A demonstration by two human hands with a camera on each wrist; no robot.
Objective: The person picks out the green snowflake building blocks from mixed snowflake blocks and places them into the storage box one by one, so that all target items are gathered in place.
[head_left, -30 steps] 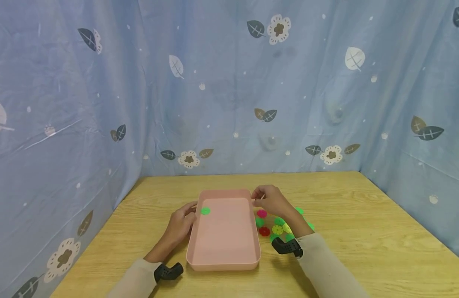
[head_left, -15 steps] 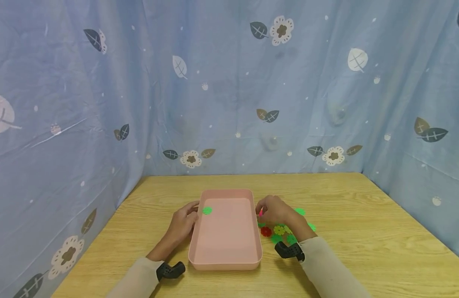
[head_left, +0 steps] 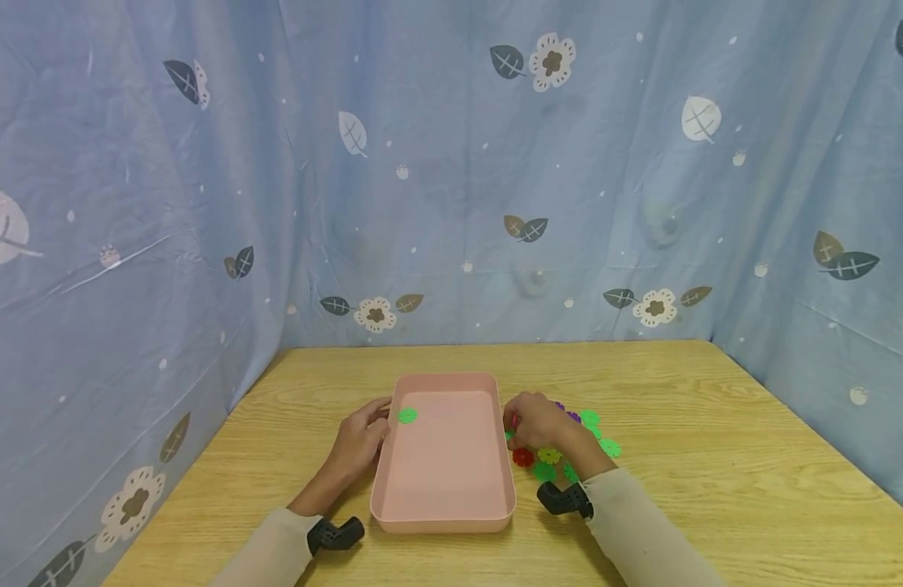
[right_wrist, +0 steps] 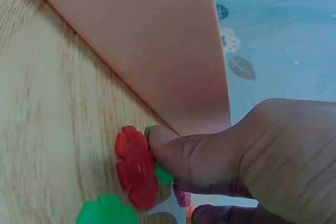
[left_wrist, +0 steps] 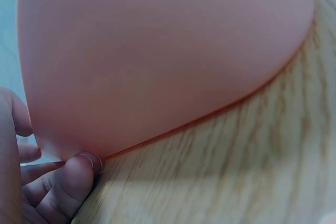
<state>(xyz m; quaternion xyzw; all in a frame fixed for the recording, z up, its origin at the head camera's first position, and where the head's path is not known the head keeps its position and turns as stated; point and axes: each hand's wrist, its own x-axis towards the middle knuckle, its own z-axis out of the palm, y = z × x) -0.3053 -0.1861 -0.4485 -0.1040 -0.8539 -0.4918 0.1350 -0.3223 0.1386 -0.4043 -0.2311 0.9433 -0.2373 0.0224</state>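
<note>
A second ago a bright pink flower-shaped plastic piece [head_left: 515, 420] lay on the pale wood-grain desk [head_left: 715, 456]; now it shows within the bent fingers of the person's right hand [head_left: 538, 420], whose grip is narrow and holds it. That hand has come down from the far right rim of the pale pink rectangular plastic tray [head_left: 442, 465] to just beside its right wall. Two purple flower-shaped pieces [head_left: 573, 417], covered by the hand half a second ago, show beyond it. The left hand [head_left: 358, 440] stays against the tray's outer left wall, its fingers loosely bent and touching, and the round green notched piece [head_left: 407, 416] stays at the far left inside the tray. The right wrist view adds what the head view mostly hides: the right thumb touches a small green piece [right_wrist: 164, 174] beside the red flower-shaped piece [right_wrist: 137, 169] on the desk, with a bit of an orange piece [right_wrist: 189, 213] under the hand. Only the left wrist view plainly shows the left thumb tip at the tray wall's lower edge. In the head view, a yellow flower-shaped piece [head_left: 549, 456] lies near the right wrist.
</note>
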